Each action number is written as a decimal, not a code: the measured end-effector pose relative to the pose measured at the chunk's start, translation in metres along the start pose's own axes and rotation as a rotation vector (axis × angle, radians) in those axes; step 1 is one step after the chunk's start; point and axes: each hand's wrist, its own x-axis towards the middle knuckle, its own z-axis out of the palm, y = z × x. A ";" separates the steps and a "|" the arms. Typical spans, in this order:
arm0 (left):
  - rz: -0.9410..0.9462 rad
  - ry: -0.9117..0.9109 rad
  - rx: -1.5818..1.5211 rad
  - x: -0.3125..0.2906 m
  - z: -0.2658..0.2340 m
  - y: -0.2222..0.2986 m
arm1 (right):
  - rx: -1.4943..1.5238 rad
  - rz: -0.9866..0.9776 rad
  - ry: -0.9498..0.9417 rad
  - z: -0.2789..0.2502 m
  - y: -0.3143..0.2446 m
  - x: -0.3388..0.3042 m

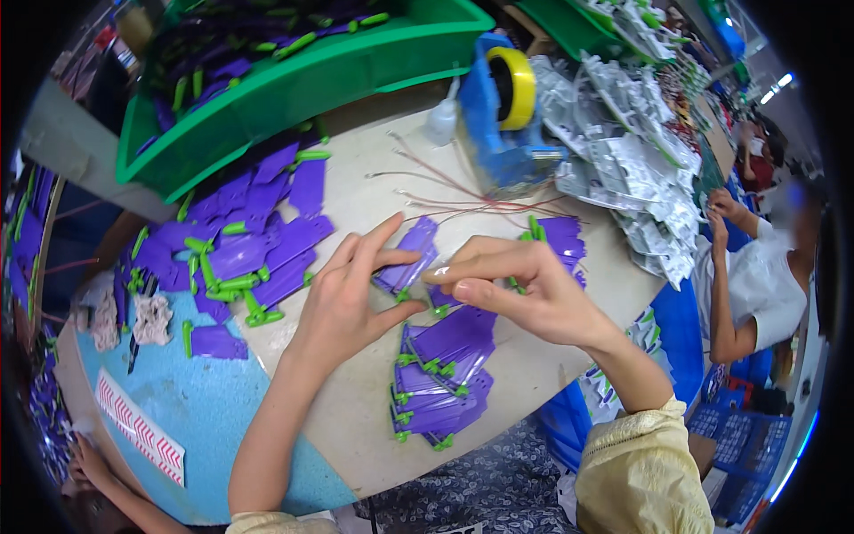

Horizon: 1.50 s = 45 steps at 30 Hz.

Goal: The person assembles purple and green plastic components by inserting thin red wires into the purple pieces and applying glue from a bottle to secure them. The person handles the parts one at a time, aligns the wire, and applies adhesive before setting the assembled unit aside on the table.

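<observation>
My left hand (342, 298) is over the middle of the table, its fingers and thumb spread apart. Its fingertips reach the edge of a flat purple plastic part (416, 247) with a green end. From the right, my right hand (538, 294) comes in with index finger and thumb close together in a pinch. Whatever lies between those fingertips is too small or hidden to make out. Just below them, a fanned stack of purple parts with green ends (454, 343) runs toward me. More purple parts (562, 238) lie partly behind my right hand.
A green bin (302, 84) of purple parts stands at the back left, with a loose purple pile (240, 240) before it. Thin red wires (436, 182) lie near a blue tape dispenser (498, 142). Silvery molded parts (623, 151) are heaped at right; a co-worker (765, 276) sits beyond.
</observation>
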 end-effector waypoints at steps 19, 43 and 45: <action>0.048 0.118 0.172 -0.014 0.016 0.000 | -0.500 -0.083 0.352 0.020 0.027 0.043; -0.023 -0.037 -0.033 -0.029 0.032 0.047 | -0.695 -0.438 0.408 0.014 0.045 0.057; -0.099 -0.013 -0.041 -0.040 0.024 0.050 | -0.791 -0.435 0.336 0.016 0.049 0.076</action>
